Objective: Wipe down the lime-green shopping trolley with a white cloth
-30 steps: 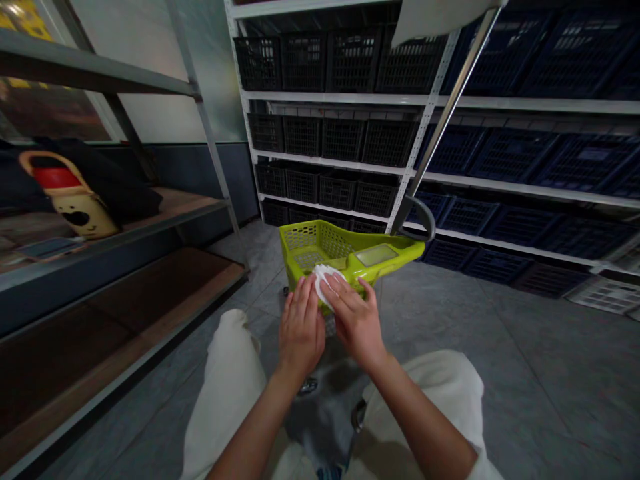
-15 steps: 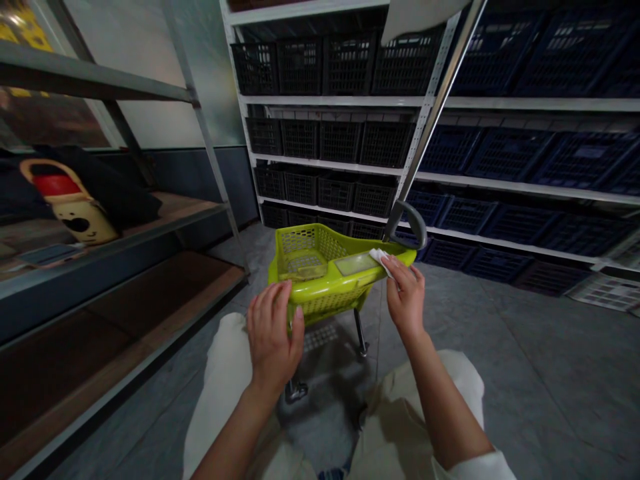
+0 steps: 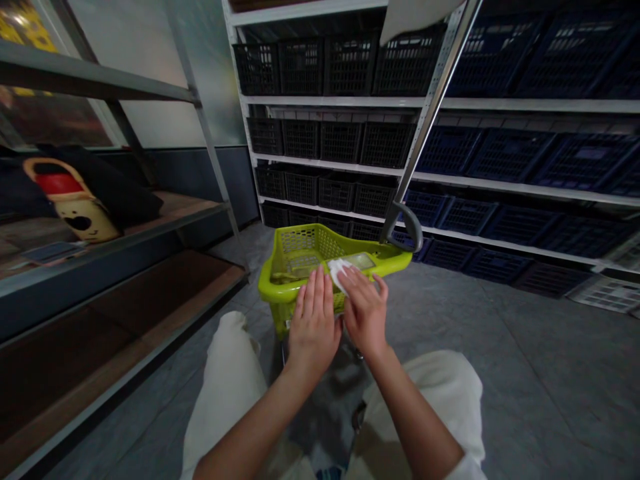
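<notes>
A small lime-green shopping cart (image 3: 283, 291) stands on the floor between my knees, with a grey curved handle piece (image 3: 411, 227) and a metal pole rising at its right end. My left hand (image 3: 315, 317) lies on the cart's near rim, fingers stretched out and holding nothing. Close beside it, my right hand (image 3: 364, 303) presses a white cloth or tissue (image 3: 339, 270) onto the rim. The cloth touches the left end of a pale clear panel (image 3: 363, 261) set in the rim. Both hands cover part of the cart's near side.
Behind the cart, a white rack (image 3: 320, 101) holds rows of black crates (image 3: 337, 190) and blue crates (image 3: 467, 213). On the left, a metal-framed shelf (image 3: 195, 217) carries a cream bottle with a red top (image 3: 83, 210), a dark bag (image 3: 133, 197) and a phone-like flat item (image 3: 53, 252).
My right hand has slid the cloth leftward along the rim. My left hand has moved right, so the hands are now close together. The cart has turned slightly.
</notes>
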Tool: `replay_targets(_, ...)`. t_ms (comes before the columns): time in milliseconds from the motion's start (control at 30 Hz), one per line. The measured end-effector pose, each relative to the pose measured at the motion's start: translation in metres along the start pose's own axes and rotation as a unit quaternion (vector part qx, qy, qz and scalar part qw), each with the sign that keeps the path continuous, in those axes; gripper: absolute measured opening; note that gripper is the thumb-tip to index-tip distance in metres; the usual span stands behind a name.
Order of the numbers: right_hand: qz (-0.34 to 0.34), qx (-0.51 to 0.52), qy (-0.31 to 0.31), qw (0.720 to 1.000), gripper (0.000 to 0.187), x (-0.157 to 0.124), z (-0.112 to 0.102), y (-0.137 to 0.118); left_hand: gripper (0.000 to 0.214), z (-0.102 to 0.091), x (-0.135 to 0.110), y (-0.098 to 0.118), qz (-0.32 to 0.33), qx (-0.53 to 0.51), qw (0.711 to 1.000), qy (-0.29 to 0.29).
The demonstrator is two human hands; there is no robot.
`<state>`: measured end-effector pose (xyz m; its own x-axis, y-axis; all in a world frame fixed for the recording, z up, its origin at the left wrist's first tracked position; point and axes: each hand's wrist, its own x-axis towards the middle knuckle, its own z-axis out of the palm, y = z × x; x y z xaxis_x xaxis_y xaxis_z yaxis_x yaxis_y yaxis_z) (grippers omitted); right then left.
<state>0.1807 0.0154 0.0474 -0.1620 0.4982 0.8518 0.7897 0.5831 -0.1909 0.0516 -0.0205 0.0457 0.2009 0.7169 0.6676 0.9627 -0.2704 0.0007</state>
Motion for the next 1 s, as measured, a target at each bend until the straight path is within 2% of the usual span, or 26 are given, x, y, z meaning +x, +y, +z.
replay_targets(67, -0.035, 0.001, -0.048, 0.998, 0.056, -0.003, -0.004, 0.003, 0.081, -0.002, -0.001, -0.001, 0.004, -0.002, 1.000, 0.001)
replay_targets(100, -0.032, -0.006, -0.049, 0.998, 0.057, -0.004, -0.005, 0.011, 0.080, -0.003, -0.001, -0.001, 0.005, -0.004, 1.000, -0.002)
replay_targets(200, 0.044, -0.041, 0.031, 0.998, 0.054, -0.008, -0.006, 0.046, 0.081, -0.006, 0.000, -0.002, 0.009, -0.010, 1.000, -0.014)
replay_targets(267, 0.094, -0.066, 0.084, 0.990, 0.052, -0.009, -0.003, 0.056, 0.081, -0.006, 0.001, -0.002, 0.010, -0.008, 1.000, -0.017)
replay_targets(333, 0.086, -0.072, 0.075, 0.991, 0.054, -0.010, -0.002, 0.045, 0.080, -0.004, 0.001, -0.002, 0.013, 0.000, 1.000, -0.017)
replay_targets(467, -0.047, -0.017, -0.052, 0.997, 0.061, -0.011, -0.004, 0.006, 0.076, -0.002, -0.001, -0.003, 0.025, 0.011, 1.000, -0.014)
replay_targets(533, -0.074, -0.001, -0.075, 0.994, 0.062, -0.012, -0.005, 0.008, 0.076, -0.002, -0.001, -0.004, 0.025, 0.007, 1.000, -0.016)
replay_targets(600, -0.049, -0.008, -0.043, 0.998, 0.060, -0.012, -0.005, 0.025, 0.077, -0.003, -0.001, -0.004, 0.023, 0.003, 1.000, -0.017)
replay_targets(667, 0.019, -0.029, 0.028, 0.999, 0.058, -0.014, -0.002, 0.042, 0.076, -0.003, 0.000, -0.003, 0.022, 0.003, 1.000, -0.015)
replay_targets(733, 0.078, -0.058, 0.080, 0.992, 0.057, -0.016, 0.003, 0.044, 0.076, -0.002, 0.001, -0.002, 0.022, 0.007, 1.000, -0.018)
replay_targets(767, 0.080, -0.069, 0.079, 0.991, 0.057, -0.018, 0.005, 0.039, 0.077, -0.001, 0.001, -0.002, 0.021, 0.010, 1.000, -0.020)
replay_targets(800, 0.061, -0.073, 0.061, 0.994, 0.059, -0.020, 0.007, 0.032, 0.077, 0.001, 0.001, -0.002, 0.020, 0.013, 0.999, -0.022)
replay_targets(900, -0.051, -0.045, -0.016, 0.998, 0.064, -0.024, 0.010, 0.016, 0.078, 0.002, 0.000, -0.004, 0.023, 0.018, 0.999, -0.023)
replay_targets(933, -0.068, -0.038, -0.018, 0.997, 0.065, -0.025, 0.010, 0.017, 0.079, 0.002, -0.001, -0.005, 0.024, 0.018, 0.999, -0.022)
replay_targets(1000, -0.040, -0.045, 0.023, 0.998, 0.065, -0.024, 0.010, 0.029, 0.079, 0.001, -0.002, -0.006, 0.025, 0.017, 0.999, -0.019)
